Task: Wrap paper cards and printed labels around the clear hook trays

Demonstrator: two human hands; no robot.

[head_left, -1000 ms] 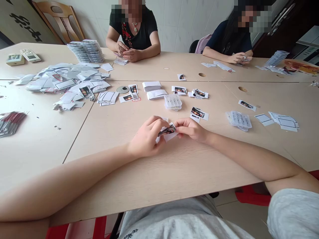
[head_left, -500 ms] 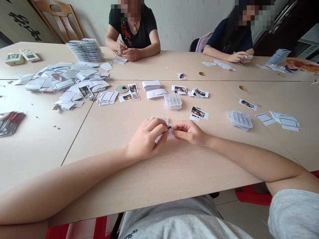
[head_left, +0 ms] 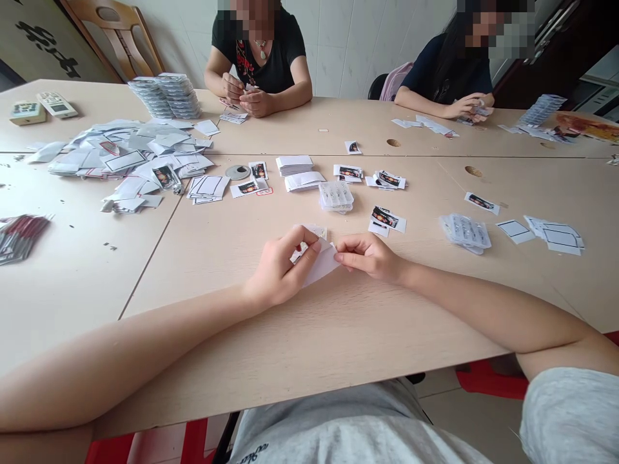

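Between left hand (head_left: 278, 270) and right hand (head_left: 370, 256), white card (head_left: 322, 264), pinched

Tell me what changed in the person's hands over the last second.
The small card held between the left hand and right hand has been turned: a second ago its dark printed face showed, now its plain white side faces up, angled down toward the left hand. Both hands kept their grip and barely shifted on the table. The clear trays and loose cards beyond lie as before.
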